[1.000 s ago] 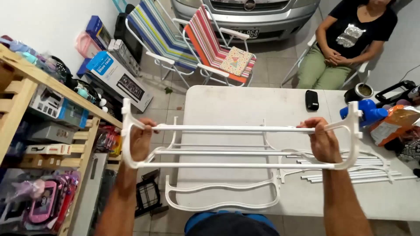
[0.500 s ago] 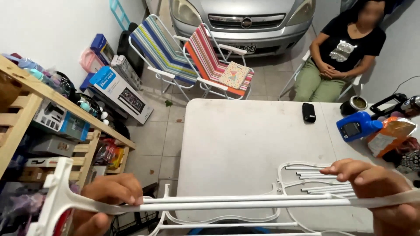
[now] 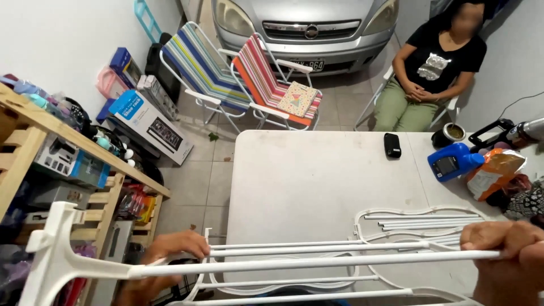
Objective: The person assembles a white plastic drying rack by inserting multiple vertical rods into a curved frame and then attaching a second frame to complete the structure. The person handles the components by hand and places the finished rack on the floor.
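Gripping a white drying rack (image 3: 294,263) over the table (image 3: 306,181), left hand (image 3: 170,252) and right hand (image 3: 507,258) closed on its bars

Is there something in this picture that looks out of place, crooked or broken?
Nothing looks broken or spilled. The white rack frame, held by the left hand and right hand, is tilted slightly. Loose white rods lie on the white table, unassembled rather than damaged.

The middle of the table (image 3: 306,187) is bare. A phone (image 3: 392,145), blue jug (image 3: 453,161) and bag (image 3: 490,173) crowd its far right side.
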